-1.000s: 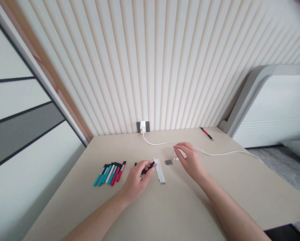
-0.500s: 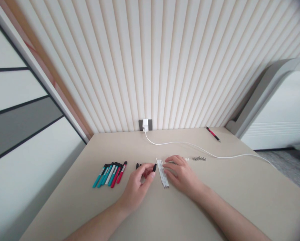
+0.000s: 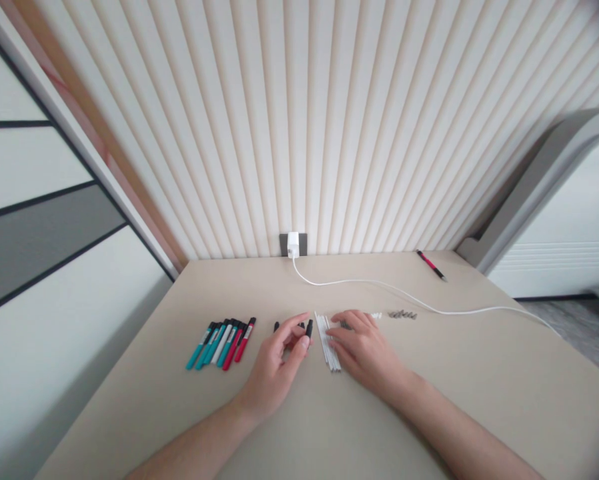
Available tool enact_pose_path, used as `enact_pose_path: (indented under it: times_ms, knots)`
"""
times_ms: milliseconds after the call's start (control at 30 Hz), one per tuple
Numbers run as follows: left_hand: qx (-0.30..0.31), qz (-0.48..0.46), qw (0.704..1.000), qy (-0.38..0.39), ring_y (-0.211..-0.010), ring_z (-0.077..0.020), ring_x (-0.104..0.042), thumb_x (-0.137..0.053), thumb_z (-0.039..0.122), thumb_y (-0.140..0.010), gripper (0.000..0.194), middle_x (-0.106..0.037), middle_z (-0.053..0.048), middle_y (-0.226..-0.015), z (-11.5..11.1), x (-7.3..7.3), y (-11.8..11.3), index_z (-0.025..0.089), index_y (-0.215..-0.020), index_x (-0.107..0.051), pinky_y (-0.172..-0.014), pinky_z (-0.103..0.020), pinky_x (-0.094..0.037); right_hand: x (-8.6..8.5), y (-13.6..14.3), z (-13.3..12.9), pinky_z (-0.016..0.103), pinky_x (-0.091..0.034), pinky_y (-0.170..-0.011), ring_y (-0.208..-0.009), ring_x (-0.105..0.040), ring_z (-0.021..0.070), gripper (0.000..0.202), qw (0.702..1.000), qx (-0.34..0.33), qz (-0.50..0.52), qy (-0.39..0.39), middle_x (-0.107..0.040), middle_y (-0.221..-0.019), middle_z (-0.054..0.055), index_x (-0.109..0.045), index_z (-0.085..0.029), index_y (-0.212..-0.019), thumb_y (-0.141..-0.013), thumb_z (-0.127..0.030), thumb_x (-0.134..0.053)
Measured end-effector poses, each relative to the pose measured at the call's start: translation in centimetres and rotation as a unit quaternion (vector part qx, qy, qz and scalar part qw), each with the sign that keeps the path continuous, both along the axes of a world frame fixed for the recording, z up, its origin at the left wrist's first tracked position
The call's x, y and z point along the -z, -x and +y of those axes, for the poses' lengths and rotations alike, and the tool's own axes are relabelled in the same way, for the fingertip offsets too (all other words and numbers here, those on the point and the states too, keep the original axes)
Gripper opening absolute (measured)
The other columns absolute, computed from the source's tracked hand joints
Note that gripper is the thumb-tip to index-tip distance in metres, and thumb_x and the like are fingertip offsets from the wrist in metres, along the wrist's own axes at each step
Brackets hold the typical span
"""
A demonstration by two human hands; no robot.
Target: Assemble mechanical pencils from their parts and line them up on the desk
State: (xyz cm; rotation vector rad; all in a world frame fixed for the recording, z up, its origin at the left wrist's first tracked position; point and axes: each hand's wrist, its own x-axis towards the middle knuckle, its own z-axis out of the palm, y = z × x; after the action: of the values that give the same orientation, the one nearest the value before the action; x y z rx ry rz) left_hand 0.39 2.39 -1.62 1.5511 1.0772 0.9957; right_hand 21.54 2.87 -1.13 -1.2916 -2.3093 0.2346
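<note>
My left hand point(image 3: 274, 360) pinches a short black pen barrel piece point(image 3: 309, 328) upright between thumb and fingers. More black pen pieces point(image 3: 276, 327) lie behind that hand, partly hidden by it. Just right of it is a row of thin white pen refills point(image 3: 328, 347) lying side by side. My right hand point(image 3: 360, 343) hovers at the right edge of the refills, fingers apart and curved down; whether the fingertips touch a refill I cannot make out. Small springs point(image 3: 346, 325) show partly under its fingers, and small white pieces point(image 3: 376, 315) lie beyond it.
On the left lies a group of teal, white and red pen barrels point(image 3: 220, 343). Small grey metal clips or tips point(image 3: 402, 315) sit at the right. A white cable point(image 3: 369, 283) runs from a charger point(image 3: 293, 245) across the table. A red-and-black pen point(image 3: 431, 265) lies at the back right.
The black piece in my left hand now stands more upright, and the left index finger is lifted away from it. My right hand stays over the same spot. The view has shifted slightly.
</note>
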Motion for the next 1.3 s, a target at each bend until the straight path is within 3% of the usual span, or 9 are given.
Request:
enact_pose_path:
  times_ms: [133, 267, 467, 800, 1000, 1133, 1300]
  knots:
    - [0.003, 0.006, 1.0, 0.001, -0.084, -0.016, -0.061, -0.05, 0.035, -0.092, 0.036, -0.063, -0.004, -0.093, 0.0, -0.1, 0.1, 0.021, -0.125, -0.052, -0.079, -0.029, -0.051, 0.2, -1.5, 0.9, 0.043, -0.04, -0.091, -0.108, -0.05, 0.0263, 0.022, 0.996, 0.072, -0.04, -0.034, -0.059, -0.116, 0.01, -0.068, -0.023, -0.106, -0.089, -0.019, -0.054]
    - [0.005, 0.004, 1.0, -0.001, -0.086, -0.0163, -0.062, -0.049, 0.035, -0.093, 0.035, -0.063, -0.005, -0.094, 0.0, -0.1, 0.0, 0.021, -0.125, -0.051, -0.079, -0.029, -0.051, 0.8, -2.3, 1.6, 0.044, -0.039, -0.093, -0.111, -0.049, 0.0279, 0.024, 0.993, 0.095, -0.068, -0.034, -0.058, -0.119, 0.011, -0.067, -0.023, -0.11, -0.089, -0.024, -0.055]
    - [0.011, 0.02, 1.0, -0.011, -0.084, -0.0159, -0.063, -0.051, 0.033, -0.092, 0.037, -0.065, -0.004, -0.094, 0.1, -0.1, 0.0, 0.02, -0.127, -0.05, -0.083, -0.03, -0.05, 1.3, -2.0, 1.7, 0.043, -0.038, -0.093, -0.112, -0.049, 0.0257, 0.023, 0.994, 0.093, -0.065, -0.008, -0.058, -0.119, 0.009, -0.068, -0.027, -0.107, -0.089, -0.028, -0.054]
    - [0.045, 0.023, 0.999, -0.008, -0.094, -0.0184, -0.064, -0.053, 0.03, -0.091, 0.021, -0.068, -0.008, -0.104, 0.2, -0.5, -0.2, 0.017, -0.107, -0.06, -0.089, -0.031, -0.048, 1.3, -1.9, 1.7, 0.041, -0.037, -0.094, -0.113, -0.05, 0.0237, 0.02, 0.996, 0.081, -0.038, 0.001, -0.059, -0.119, 0.007, -0.07, -0.029, -0.101, -0.089, -0.025, -0.055]
    - [0.051, 0.063, 0.996, -0.046, -0.092, -0.0167, -0.061, -0.055, 0.026, -0.09, 0.015, -0.067, -0.005, -0.099, 0.1, -0.5, -0.1, 0.019, -0.102, -0.061, -0.085, -0.029, -0.047, 1.0, -1.4, 1.3, 0.04, -0.037, -0.094, -0.112, -0.05, 0.0233, 0.018, 0.997, 0.072, -0.03, 0.004, -0.06, -0.117, 0.006, -0.072, -0.027, -0.094, -0.089, -0.024, -0.055]
    - [0.063, 0.051, 0.993, -0.081, -0.092, -0.0166, -0.059, -0.054, 0.023, -0.09, 0.012, -0.065, -0.006, -0.103, 0.0, -0.2, -0.1, 0.019, -0.099, -0.06, -0.085, -0.03, -0.047, 0.8, -1.2, 1.2, 0.04, -0.038, -0.094, -0.111, -0.051, 0.0231, 0.019, 0.998, 0.06, -0.029, -0.001, -0.06, -0.117, 0.007, -0.07, -0.027, -0.1, -0.089, -0.023, -0.055]
    - [0.075, 0.039, 0.992, -0.098, -0.097, -0.0181, -0.058, -0.054, 0.02, -0.089, 0.01, -0.064, -0.007, -0.106, 0.0, -0.1, -0.2, 0.019, -0.097, -0.059, -0.086, -0.032, -0.047, 0.7, -1.0, 1.3, 0.04, -0.039, -0.093, -0.11, -0.052, 0.0226, 0.018, 0.999, 0.046, -0.027, -0.01, -0.061, -0.115, 0.006, -0.072, -0.027, -0.092, -0.089, -0.021, -0.056]
